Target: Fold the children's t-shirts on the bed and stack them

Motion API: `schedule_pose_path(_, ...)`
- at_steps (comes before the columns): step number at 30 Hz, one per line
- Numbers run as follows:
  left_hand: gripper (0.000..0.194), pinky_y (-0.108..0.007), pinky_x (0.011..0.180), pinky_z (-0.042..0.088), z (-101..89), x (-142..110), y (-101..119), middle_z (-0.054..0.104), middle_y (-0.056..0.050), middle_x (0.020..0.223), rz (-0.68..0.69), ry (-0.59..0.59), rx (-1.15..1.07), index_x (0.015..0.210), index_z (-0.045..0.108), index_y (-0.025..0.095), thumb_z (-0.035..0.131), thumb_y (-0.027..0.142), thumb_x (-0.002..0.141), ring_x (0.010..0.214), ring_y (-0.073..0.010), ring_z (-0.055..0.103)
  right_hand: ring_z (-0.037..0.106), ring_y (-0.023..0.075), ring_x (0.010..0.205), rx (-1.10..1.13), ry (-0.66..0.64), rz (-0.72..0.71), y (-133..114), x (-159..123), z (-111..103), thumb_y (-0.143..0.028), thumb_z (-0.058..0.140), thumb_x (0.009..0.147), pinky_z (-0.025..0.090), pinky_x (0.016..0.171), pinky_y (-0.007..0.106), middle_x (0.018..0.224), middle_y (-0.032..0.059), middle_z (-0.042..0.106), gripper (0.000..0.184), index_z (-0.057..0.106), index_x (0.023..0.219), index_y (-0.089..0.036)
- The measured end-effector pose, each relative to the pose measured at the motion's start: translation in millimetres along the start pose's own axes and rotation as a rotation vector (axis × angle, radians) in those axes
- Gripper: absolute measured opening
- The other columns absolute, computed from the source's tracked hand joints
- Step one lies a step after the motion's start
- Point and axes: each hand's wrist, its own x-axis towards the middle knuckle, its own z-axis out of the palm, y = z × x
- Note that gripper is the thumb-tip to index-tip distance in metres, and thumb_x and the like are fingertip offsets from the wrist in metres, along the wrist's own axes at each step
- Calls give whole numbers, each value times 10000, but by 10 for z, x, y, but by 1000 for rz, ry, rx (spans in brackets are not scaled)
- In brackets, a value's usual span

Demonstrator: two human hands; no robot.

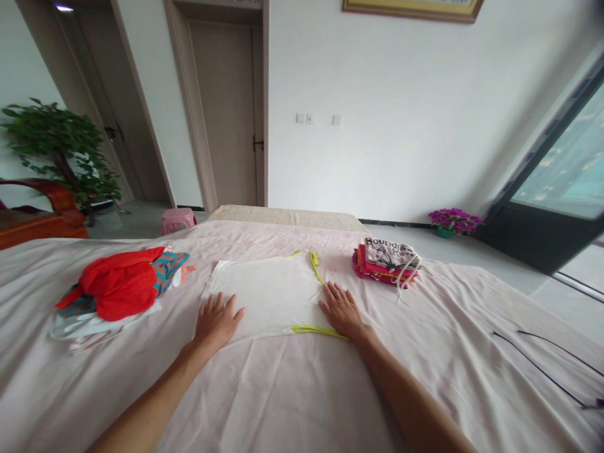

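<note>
A white camisole [268,296] with thin yellow straps lies spread flat on the pale pink sheet [283,402]. Its straps point to the right. My left hand [218,321] rests flat on the left end of the white cloth, fingers spread. At the right end, by the yellow trim, my right hand [343,308] lies palm down with its fingers stretched out. Part of the neckline is hidden under it. Neither hand grips anything.
To the left is a loose heap of clothes with a red garment [120,280] on top. A folded stack of clothes [387,261] with white drawstrings sits at the right. Dark cords [542,368] lie near the right edge. Beyond the sheet stands a pink stool [179,219].
</note>
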Motion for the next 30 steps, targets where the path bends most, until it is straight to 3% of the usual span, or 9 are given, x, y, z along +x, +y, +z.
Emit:
schedule_pose_path(4,598,-425,1174,250,-72,461,223,366,-149,1570,219,64,-128,1479,427,148,330,461,979,1478,-301,265,283,279,1465,7,52,-7,8,3,55,-471,266,1010,204,1194,510,1578,95,311,607,354,1530,-171)
schedule_pose_path(7,613,-397,1198,208,4,811,463,284,-114,1613,424,10,-189,1516,363,174,297,477,987,1503,-260,202,293,277,1461,8,87,-17,40,-1,93,-467,270,1011,205,1196,504,1576,83,317,592,371,1523,-188)
schedule_pose_path(9,620,-409,1202,192,102,1026,574,259,-99,1624,456,-31,-178,1524,349,211,286,511,985,1506,-250,194,298,276,1459,13,106,-29,66,-4,119,-474,272,1011,210,1197,502,1578,77,311,592,375,1522,-194)
schedule_pose_path(13,631,-463,1193,184,287,1407,478,259,-120,1620,380,-45,-138,1519,363,222,318,532,971,1501,-274,209,299,267,1459,29,121,-44,114,-2,163,-507,268,1012,212,1200,491,1581,71,302,604,357,1529,-208)
schedule_pose_path(17,630,-519,1176,178,403,1649,-39,276,-153,1608,261,-27,-106,1524,354,208,317,509,971,1483,-307,248,273,255,1470,38,101,-40,118,3,160,-524,254,1014,195,1207,476,1589,62,290,613,329,1541,-221)
schedule_pose_path(20,615,-524,1162,195,456,1688,-433,295,-131,1607,104,6,-46,1529,339,244,285,501,973,1469,-303,279,252,255,1478,51,72,-33,92,-18,122,-521,258,1012,174,1211,478,1597,55,275,608,323,1544,-235)
schedule_pose_path(22,611,-542,1145,212,451,1662,-562,328,-153,1588,-23,21,-1,1524,353,229,269,484,975,1452,-328,307,232,254,1485,60,39,-17,80,-30,71,-513,268,1010,158,1212,482,1604,63,260,611,311,1549,-228)
schedule_pose_path(25,578,-525,1139,219,381,1594,-495,352,-192,1567,-153,76,65,1497,405,170,310,382,968,1445,-351,311,237,253,1483,84,-53,9,68,35,-76,-506,276,1010,157,1201,505,1600,73,283,594,335,1538,-242)
schedule_pose_path(30,602,-421,1103,311,328,1459,-37,392,-218,1535,-37,68,-16,1492,400,98,269,385,980,1408,-330,381,249,269,1477,127,-59,42,-160,558,-367,-475,234,1030,156,1183,534,1557,116,379,552,479,1444,-204)
